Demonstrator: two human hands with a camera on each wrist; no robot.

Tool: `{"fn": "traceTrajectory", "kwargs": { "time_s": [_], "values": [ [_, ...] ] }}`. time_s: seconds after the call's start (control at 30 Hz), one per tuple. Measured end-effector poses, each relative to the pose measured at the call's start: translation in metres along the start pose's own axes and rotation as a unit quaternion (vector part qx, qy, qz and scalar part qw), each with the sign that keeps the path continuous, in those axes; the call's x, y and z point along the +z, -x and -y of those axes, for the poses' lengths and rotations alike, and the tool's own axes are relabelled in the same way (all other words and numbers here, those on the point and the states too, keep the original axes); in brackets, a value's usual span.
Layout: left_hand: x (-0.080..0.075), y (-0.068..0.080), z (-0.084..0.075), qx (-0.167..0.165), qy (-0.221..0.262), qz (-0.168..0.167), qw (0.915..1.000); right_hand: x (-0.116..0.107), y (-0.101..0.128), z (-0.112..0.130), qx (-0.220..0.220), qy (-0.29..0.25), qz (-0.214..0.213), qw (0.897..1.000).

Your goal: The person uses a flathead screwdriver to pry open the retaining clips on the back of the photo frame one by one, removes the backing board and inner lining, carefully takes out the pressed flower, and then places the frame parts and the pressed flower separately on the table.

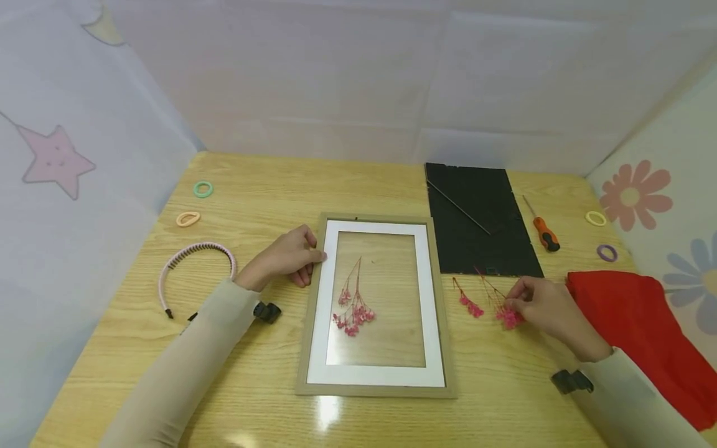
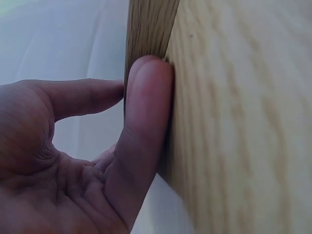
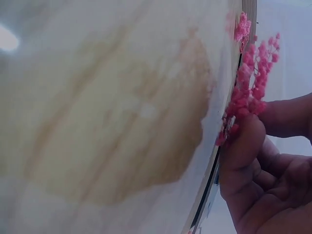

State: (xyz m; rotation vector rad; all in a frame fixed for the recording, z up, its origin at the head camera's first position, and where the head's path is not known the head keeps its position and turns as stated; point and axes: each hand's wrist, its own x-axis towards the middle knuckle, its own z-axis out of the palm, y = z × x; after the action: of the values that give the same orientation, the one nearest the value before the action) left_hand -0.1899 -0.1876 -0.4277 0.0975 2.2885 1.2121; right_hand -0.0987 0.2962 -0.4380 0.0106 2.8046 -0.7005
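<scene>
A wooden picture frame (image 1: 444, 348) with a white mat (image 1: 378, 375) lies on the table, and a sprig of pink dried flowers (image 1: 354, 314) sits inside its opening. At the frame's left edge, my left hand (image 1: 288, 255) holds the side, with the thumb on top and a finger against the outer face, as the left wrist view shows. My right hand (image 1: 546, 308) pinches another pink flower sprig (image 1: 508, 316) by its blossoms, right of the frame. In the right wrist view its pink blossoms (image 3: 251, 78) rise above the fingertips. A smaller pink sprig (image 1: 467, 303) lies beside it.
A black backing board (image 1: 476, 218) with a thin metal rod (image 1: 456, 205) lies behind the sprigs. Nearby are an orange-handled screwdriver (image 1: 545, 233), a red cloth (image 1: 633, 317), and yellow (image 1: 595, 218) and purple rings (image 1: 607, 252). A headband (image 1: 196, 247) and two rings lie left.
</scene>
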Motion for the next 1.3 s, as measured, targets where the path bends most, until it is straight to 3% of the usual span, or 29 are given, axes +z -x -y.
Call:
{"fn": "traceTrajectory", "kwargs": {
  "time_s": [0.2,0.33,0.47,0.53,0.63,0.8,0.9,1.03,1.17,1.3],
  "values": [
    [0.001,0.004,0.001,-0.007,0.006,-0.006,0.9999,-0.001,-0.001,0.000,-0.023,0.020,0.014,0.999],
    [0.002,0.013,0.003,-0.008,-0.007,-0.005,0.9999,-0.002,0.002,0.007,-0.042,0.006,-0.007,0.999],
    [0.005,0.028,0.008,-0.007,0.004,0.004,1.0000,-0.003,0.003,0.031,-0.085,-0.025,-0.048,0.995],
    [0.009,0.037,0.011,-0.011,0.024,0.008,0.9996,-0.001,0.001,0.049,-0.113,-0.051,-0.046,0.991],
    [0.016,0.051,0.015,-0.018,0.057,0.011,0.9982,0.006,-0.004,0.080,-0.142,-0.123,0.004,0.982],
    [0.029,0.072,0.023,-0.028,0.108,0.000,0.9937,0.026,-0.015,0.127,-0.143,-0.210,0.118,0.960],
    [0.036,0.085,0.026,-0.030,0.131,0.004,0.9909,0.042,-0.023,0.150,-0.150,-0.187,0.155,0.958],
    [0.047,0.096,0.025,-0.030,0.147,0.010,0.9887,0.058,-0.027,0.176,-0.176,-0.115,0.167,0.963],
    [0.058,0.096,0.023,-0.026,0.156,0.031,0.9869,0.071,-0.022,0.193,-0.214,-0.038,0.162,0.963],
    [0.062,0.092,0.024,-0.022,0.153,0.062,0.9861,0.083,-0.018,0.197,-0.259,0.019,0.142,0.955]
  ]
}}
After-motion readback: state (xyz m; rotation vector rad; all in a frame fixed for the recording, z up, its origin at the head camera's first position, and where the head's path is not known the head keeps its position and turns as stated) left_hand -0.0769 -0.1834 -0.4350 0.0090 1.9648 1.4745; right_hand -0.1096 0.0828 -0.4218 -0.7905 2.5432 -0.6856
